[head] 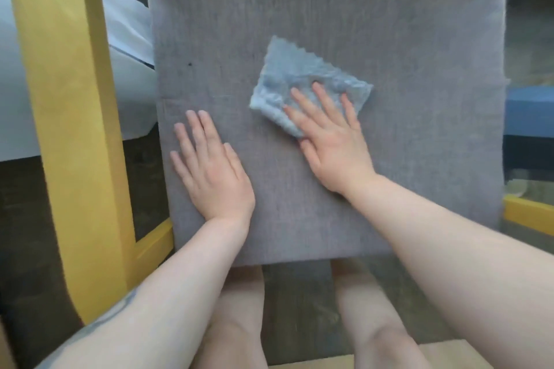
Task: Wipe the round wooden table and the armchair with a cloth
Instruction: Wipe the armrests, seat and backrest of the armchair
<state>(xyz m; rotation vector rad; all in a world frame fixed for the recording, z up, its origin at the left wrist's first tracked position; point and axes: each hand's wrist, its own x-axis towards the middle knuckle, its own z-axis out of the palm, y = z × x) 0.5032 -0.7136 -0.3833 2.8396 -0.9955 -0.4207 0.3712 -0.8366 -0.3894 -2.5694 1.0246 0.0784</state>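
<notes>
Head view is directed down at the grey seat cushion (299, 24) of the armchair, whose yellow wooden arm (69, 99) is seen at the left. A light blue cloth (287, 81) is laid, partly folded, near the middle of the cushion. The right hand (332, 147) is pressed flat on the near corner of the cloth, with straight, spread fingers; the cloth is not grasped, only held down by the palm and fingers. The left hand (209, 171) is laid flat and empty on the bare cushion, just beside the cloth but apart from it. The round wooden table is not seen in this view, so its condition cannot be told.

Several risks can be judged from this position. Only one corner of the cloth is covered by the hand, so the free part may be bunched or folded under when the cloth is pushed forward, and then less fabric would be cleaned at each stroke. Because the cloth is pressed and not gripped, it may be left behind if the hand is pulled back quickly. A small dark speck (189, 64) is seen on the cushion to the left, away from the cloth; it may be missed if the strokes are kept in the middle. The wooden arm may also be forgotten, since attention is given now only to the cushion
</notes>
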